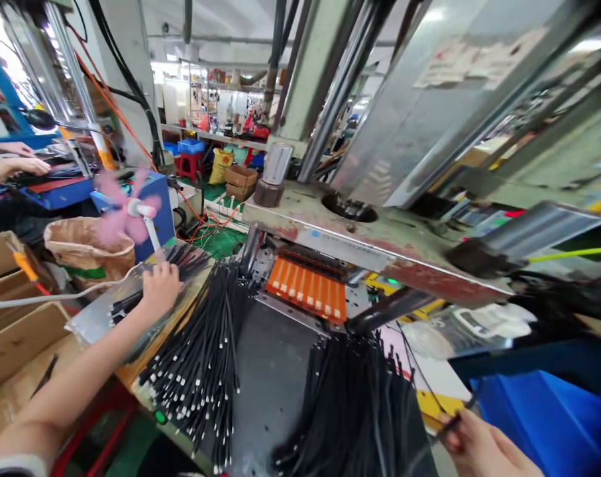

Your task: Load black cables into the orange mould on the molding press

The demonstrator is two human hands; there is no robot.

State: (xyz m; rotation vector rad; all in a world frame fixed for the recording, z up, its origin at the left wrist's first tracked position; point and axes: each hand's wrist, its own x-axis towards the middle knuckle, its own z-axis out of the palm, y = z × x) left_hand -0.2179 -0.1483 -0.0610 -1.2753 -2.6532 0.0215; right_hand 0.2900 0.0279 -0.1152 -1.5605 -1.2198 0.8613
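Observation:
At the left, my left hand [161,290] is closed at the lower end of a small fan's white stem [152,237]; its fingertips are partly hidden. The fan's pink blades [124,209] are blurred. Low at the right edge, my right hand [479,447] pinches a thin black cable [432,392], somewhat blurred. Between the hands, two thick bundles of black cables lie on the dark plate: the left bundle [201,364] with silvery connector ends, the right bundle [352,404] nearer to my right hand. More dark cables [185,258] lie beside my left hand.
A press with a heavy plate [380,242] stands ahead, an orange multi-slot mold [307,285] beneath it. Cardboard boxes [22,331] and a brown sack [89,248] are at the left. A blue bin [543,417] stands at the right. Another person's hands [19,162] show far left.

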